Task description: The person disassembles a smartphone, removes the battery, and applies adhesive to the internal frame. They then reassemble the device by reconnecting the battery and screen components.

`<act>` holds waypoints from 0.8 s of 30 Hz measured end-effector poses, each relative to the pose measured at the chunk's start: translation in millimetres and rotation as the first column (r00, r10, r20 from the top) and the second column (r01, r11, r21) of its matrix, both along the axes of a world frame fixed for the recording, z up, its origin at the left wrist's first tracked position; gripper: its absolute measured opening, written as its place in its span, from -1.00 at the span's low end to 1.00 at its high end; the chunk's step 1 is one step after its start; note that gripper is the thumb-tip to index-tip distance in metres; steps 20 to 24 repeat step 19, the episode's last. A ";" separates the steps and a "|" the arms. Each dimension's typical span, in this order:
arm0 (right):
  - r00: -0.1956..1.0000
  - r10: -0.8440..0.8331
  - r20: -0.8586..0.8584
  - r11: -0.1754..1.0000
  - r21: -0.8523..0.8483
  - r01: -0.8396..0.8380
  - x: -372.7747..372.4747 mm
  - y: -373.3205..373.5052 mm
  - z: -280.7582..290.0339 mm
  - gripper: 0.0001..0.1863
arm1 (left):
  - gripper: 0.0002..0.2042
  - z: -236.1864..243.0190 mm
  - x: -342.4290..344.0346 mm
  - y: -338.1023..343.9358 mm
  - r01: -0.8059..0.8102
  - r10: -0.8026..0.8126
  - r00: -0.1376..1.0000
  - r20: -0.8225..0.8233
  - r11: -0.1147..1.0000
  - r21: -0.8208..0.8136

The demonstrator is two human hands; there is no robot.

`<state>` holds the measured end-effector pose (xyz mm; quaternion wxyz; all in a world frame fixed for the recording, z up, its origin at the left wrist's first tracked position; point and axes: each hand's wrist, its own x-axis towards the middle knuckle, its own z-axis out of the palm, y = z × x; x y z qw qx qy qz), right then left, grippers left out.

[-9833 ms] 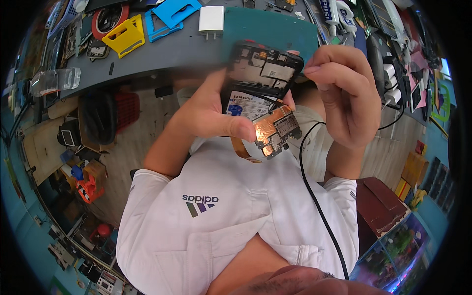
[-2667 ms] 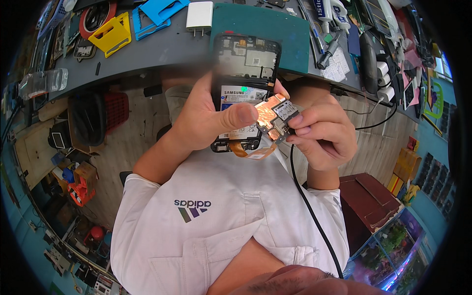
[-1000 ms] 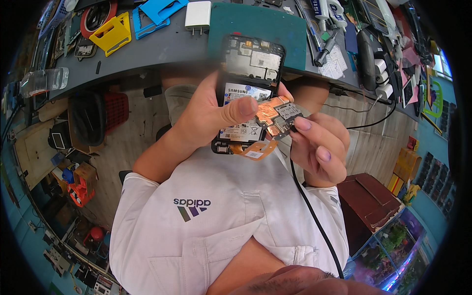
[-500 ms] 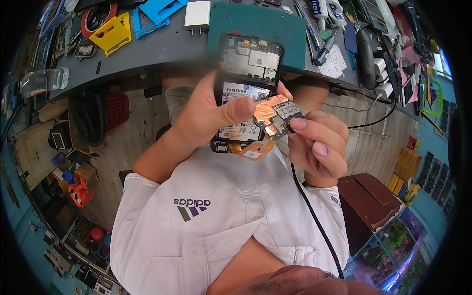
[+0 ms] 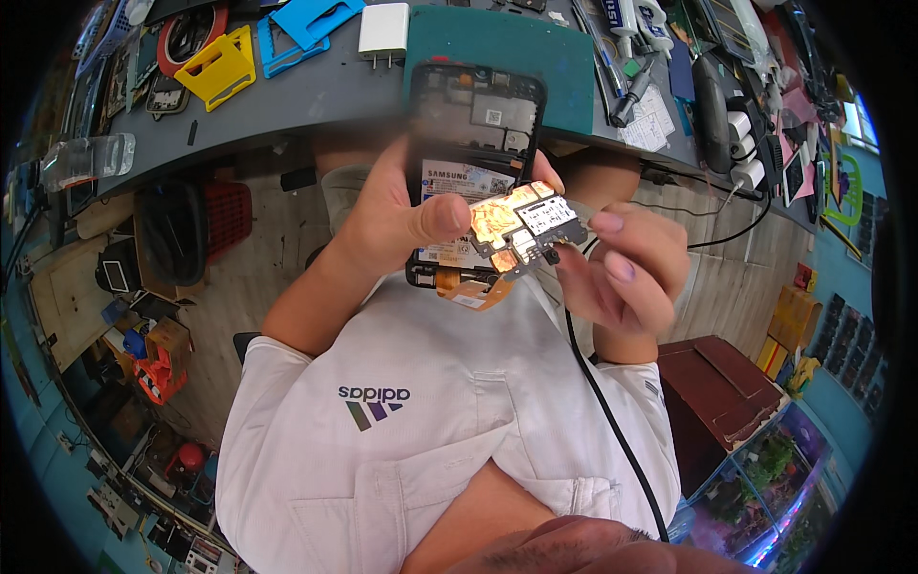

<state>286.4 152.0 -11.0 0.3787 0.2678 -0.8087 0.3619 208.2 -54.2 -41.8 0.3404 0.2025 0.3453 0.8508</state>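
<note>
My left hand (image 5: 387,225) is closed around an opened smartphone (image 5: 521,115), back side up, with its battery (image 5: 448,182) exposed. The left thumb presses the left edge of a small circuit board (image 5: 545,218) with copper-coloured shielding, which lies tilted over the lower part of the battery. An orange-brown flex cable (image 5: 473,295) loops out at the phone's bottom end. My right hand (image 5: 631,268) is at the board's right edge; its index finger is raised off the board and its fingers are apart. The thumb tip is close to the board's lower corner, and whether it touches is unclear.
A green mat (image 5: 564,86) lies on the grey workbench (image 5: 316,100) beyond the phone. Around it are a white charger (image 5: 384,29), yellow (image 5: 218,67) and blue plastic holders, a marker (image 5: 633,93) and a power strip (image 5: 760,143). A black cable (image 5: 612,411) hangs past my right arm.
The phone and board have shifted slightly left, and the board's tilt has changed, so its copper shines brighter. My right index finger has lifted off the board and moved right.
</note>
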 end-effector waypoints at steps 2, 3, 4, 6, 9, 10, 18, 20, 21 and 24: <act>0.999 -0.025 0.042 1.000 0.000 0.025 -2.6 -0.3 5.0 -0.39 | -0.14 -1.7 2.7 1.4 -0.028 0.028 1.000 0.000 1.000 -0.006; 0.998 -0.026 0.063 1.000 0.017 0.025 -4.0 2.3 6.5 -0.44 | -0.09 -0.5 3.1 2.5 -0.031 0.031 1.000 0.002 0.999 -0.045; 0.996 -0.027 0.085 0.999 0.033 0.025 -5.2 4.1 7.5 -0.49 | -0.04 1.0 4.1 3.6 -0.034 0.034 0.999 0.005 0.996 -0.085; 0.995 -0.014 0.094 1.000 0.013 0.013 -5.5 4.7 4.8 -0.52 | 0.01 5.3 6.1 5.0 -0.038 0.041 0.999 0.023 0.991 -0.127; 0.996 -0.008 0.094 1.000 -0.008 0.008 -7.1 5.4 4.2 -0.55 | -0.04 9.9 9.0 5.8 -0.051 0.053 0.999 0.008 0.988 -0.147; 0.996 -0.008 0.092 1.000 -0.012 0.010 -7.4 5.6 4.6 -0.56 | -0.05 12.3 8.6 4.6 -0.018 0.025 0.999 0.045 0.989 -0.146; 0.989 -0.059 0.138 0.987 -0.143 0.079 7.9 9.8 -9.4 -0.51 | -0.40 12.9 4.0 -1.3 0.105 -0.094 0.969 0.229 0.994 -0.036; 0.986 -0.075 0.149 0.979 -0.176 0.101 13.1 9.3 -16.2 -0.51 | -0.39 12.5 3.4 -1.2 0.115 -0.098 0.970 0.224 0.991 -0.064; 0.986 -0.075 0.149 0.979 -0.176 0.101 13.1 9.3 -16.2 -0.51 | -0.39 12.5 3.4 -1.2 0.115 -0.098 0.970 0.224 0.991 -0.064; 0.986 -0.075 0.149 0.979 -0.176 0.101 13.1 9.3 -16.2 -0.51 | -0.39 12.5 3.4 -1.2 0.115 -0.098 0.970 0.224 0.991 -0.064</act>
